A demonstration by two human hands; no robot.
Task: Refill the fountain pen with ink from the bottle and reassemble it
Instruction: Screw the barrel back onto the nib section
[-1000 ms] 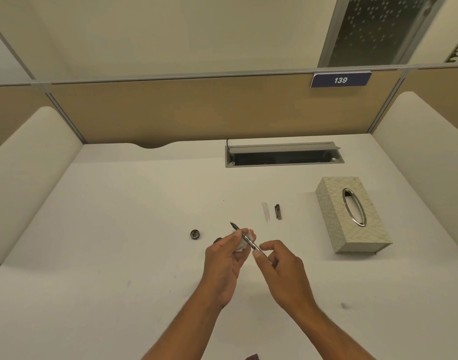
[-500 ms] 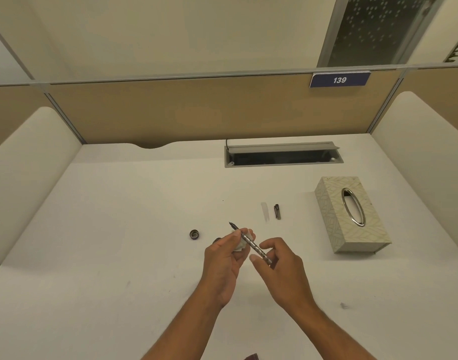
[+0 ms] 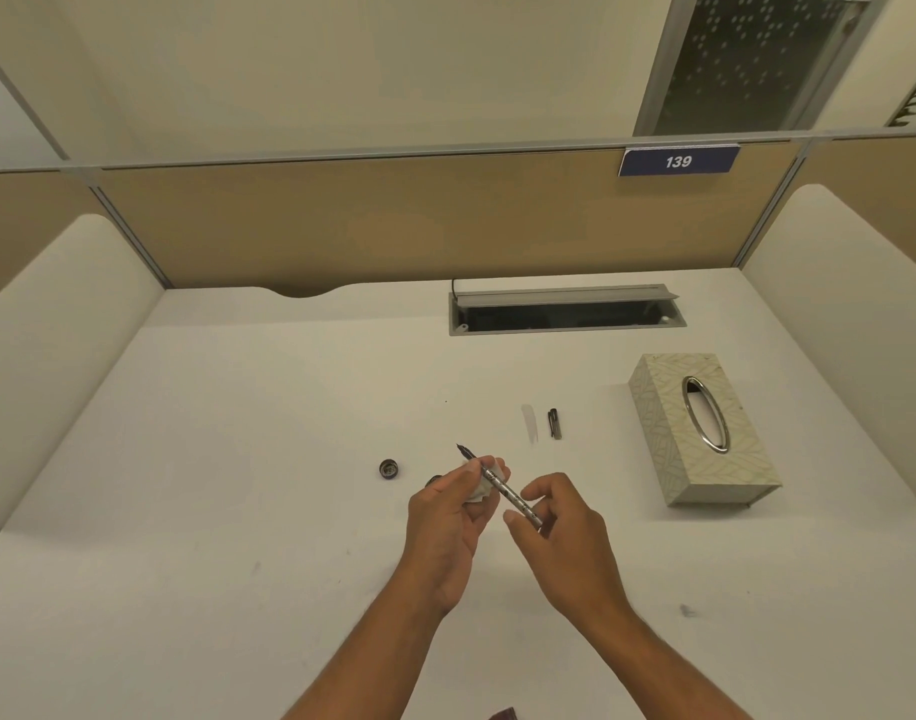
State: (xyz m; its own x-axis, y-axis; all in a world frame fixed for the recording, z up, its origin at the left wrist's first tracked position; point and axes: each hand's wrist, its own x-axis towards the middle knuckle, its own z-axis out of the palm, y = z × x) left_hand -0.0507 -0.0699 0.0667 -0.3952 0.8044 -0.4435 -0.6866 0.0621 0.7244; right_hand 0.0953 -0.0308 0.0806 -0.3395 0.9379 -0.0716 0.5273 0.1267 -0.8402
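Two hands up over our plain white worktop (image 3: pixel 238 459), tan partition panel (image 3: pixel 393 226) behind. Our left hand (image 3: pixel 453 511) grips the slim silver fountain pen (image 3: pixel 508 495) near the nib, right hand (image 3: pixel 567 535) pinches its back end.

I see just a sliver of the ink bottle (image 3: pixel 434 480) behind the left hand (image 3: pixel 448 522), whose fingers also cover part of the fountain pen (image 3: pixel 509 495); the bottom edge crops a dark object (image 3: pixel 502 714).

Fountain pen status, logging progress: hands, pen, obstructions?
Left hand pinches fountain pen through tissue. Right hand pinches its rear end. Pen cap lies apart. Nothing blocking.
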